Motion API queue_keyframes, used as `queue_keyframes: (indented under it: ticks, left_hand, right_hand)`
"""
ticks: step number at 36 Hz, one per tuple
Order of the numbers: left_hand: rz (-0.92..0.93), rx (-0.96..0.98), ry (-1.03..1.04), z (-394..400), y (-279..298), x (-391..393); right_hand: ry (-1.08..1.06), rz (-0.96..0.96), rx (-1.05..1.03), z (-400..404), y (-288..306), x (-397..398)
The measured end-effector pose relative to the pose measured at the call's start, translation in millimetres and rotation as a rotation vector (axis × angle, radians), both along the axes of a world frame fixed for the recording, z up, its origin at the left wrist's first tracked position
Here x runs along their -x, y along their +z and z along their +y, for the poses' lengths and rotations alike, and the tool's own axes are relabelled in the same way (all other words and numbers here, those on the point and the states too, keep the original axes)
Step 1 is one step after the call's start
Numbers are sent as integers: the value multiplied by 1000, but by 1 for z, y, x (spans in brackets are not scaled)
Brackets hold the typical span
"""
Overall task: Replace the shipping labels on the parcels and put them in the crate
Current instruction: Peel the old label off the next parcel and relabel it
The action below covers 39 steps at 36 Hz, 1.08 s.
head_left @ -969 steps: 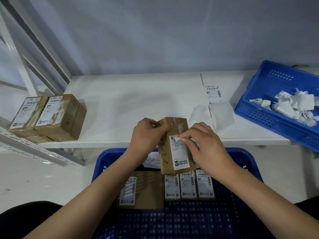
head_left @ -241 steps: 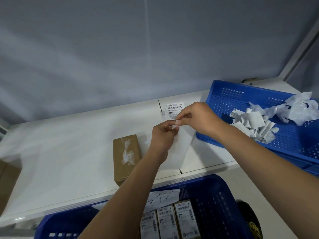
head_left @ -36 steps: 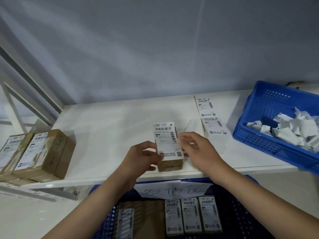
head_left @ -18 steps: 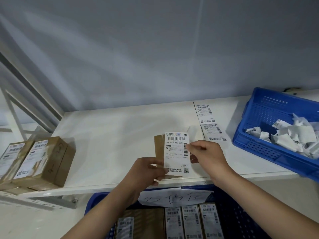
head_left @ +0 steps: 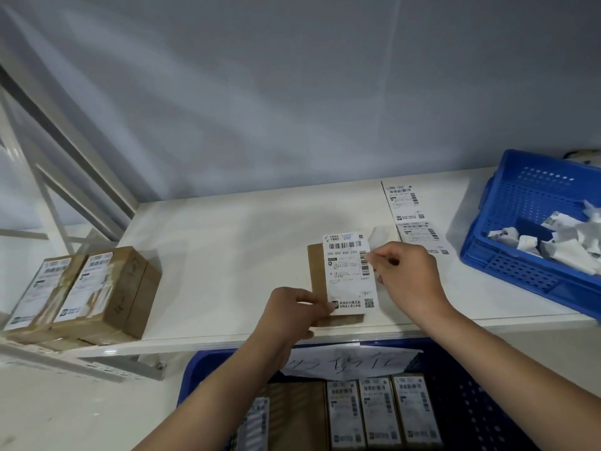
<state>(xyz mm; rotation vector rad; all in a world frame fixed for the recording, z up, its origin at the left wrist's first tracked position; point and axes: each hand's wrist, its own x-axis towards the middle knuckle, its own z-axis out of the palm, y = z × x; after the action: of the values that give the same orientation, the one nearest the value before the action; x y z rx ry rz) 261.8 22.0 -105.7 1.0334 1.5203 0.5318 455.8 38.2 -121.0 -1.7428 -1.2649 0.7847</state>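
Parcel, small brown cardboard box (head_left: 317, 275), lies flat on white shelf (head_left: 227, 255). Left hand (head_left: 294, 315) pinches the white printed shipping label (head_left: 349, 271) at its lower corner; right hand (head_left: 406, 276) pinches its upper right edge. Label overhangs rightward: square it up, then smooth from one end.

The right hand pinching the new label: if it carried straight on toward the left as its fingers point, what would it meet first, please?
Probably the brown parcel under the new label that the right hand pinches; depth is unclear.

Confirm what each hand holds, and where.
Both hold the white printed shipping label over the brown cardboard parcel: left hand pinches its bottom-left corner, right hand its upper right edge.
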Motion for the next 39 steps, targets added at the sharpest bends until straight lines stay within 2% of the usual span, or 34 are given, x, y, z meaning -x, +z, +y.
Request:
queue_keyframes:
  ticks: [18, 39]
  left_hand:
    - [91, -77, 101, 12, -16, 7]
    - [100, -28, 140, 17, -26, 2]
  right_hand:
    - [19, -25, -4, 25, -10, 18]
    - [46, -126, 22, 28, -18, 16]
